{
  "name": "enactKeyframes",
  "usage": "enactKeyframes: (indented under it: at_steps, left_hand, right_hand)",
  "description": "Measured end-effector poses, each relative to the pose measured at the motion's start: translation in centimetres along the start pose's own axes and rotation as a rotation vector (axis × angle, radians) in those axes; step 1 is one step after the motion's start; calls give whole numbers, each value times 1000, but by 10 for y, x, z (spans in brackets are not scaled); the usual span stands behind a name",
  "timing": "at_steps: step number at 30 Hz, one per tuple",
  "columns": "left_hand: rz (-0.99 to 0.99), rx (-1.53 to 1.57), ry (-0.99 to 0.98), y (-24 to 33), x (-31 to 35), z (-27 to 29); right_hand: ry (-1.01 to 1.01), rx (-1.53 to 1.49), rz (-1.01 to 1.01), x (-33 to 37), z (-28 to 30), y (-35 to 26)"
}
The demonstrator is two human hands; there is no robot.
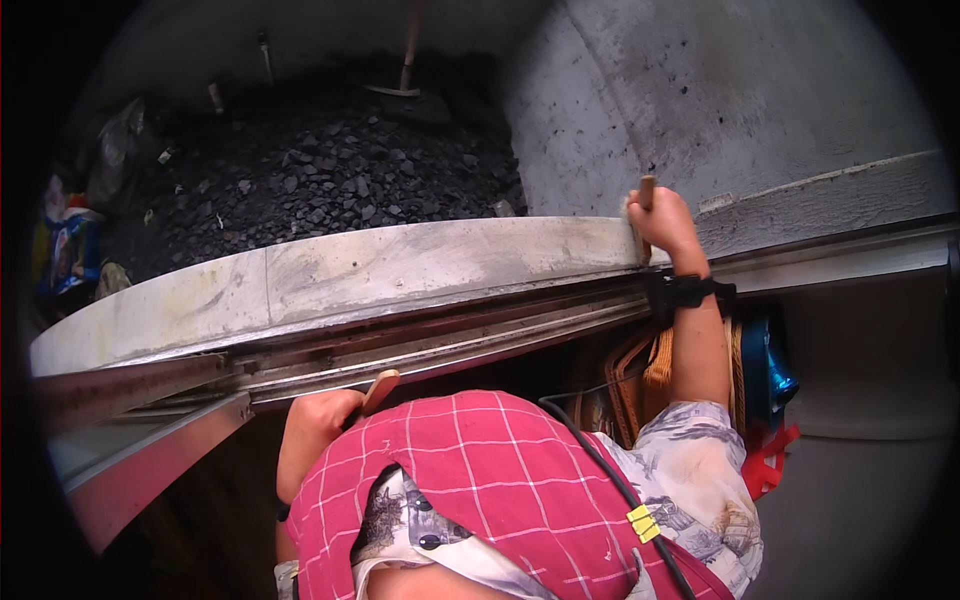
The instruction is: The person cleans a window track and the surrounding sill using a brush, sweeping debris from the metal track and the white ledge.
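My right hand [668,222] is closed around a brown wooden-handled tool [646,192], upright at the right end of the pale stone windowsill [400,252]. A little whitish edge shows beside its fingers; the tool looks like a brush, but its working end is mostly hidden. My left hand [318,428] is closed on a flat wooden handle [381,388] near the inner side of the metal window track [450,352]. The rest of that tool is hidden behind the hand and the red checked apron [450,440].
Beyond the sill lies a heap of dark coal lumps [330,180], with a wooden-handled pick [396,91] on it. A grey concrete wall [720,100] rises at right. An open window frame [160,465] juts in at left. Woven baskets [655,360] stand below my right arm.
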State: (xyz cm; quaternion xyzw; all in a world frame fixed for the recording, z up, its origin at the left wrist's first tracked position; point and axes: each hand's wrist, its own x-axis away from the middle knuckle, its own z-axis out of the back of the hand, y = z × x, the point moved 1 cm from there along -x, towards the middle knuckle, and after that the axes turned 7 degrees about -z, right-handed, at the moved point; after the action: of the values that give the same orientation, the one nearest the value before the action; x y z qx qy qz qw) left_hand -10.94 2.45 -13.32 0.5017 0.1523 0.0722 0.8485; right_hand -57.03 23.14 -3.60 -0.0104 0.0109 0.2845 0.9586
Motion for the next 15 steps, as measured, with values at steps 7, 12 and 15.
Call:
enactKeyframes:
  at_steps: [7, 12, 15]
  left_hand:
    - [17, -16, 4, -5, 12, 1]
    - [-55, -47, 36, -11, 15, -2]
    - [-59, -35, 68, -8, 9, -4]
  right_hand:
    - [-209, -367, 317, 51, 23, -176]
    - [-22, -500, 296, 12, 27, -113]
    - [32, -291, 53, -6, 22, -26]
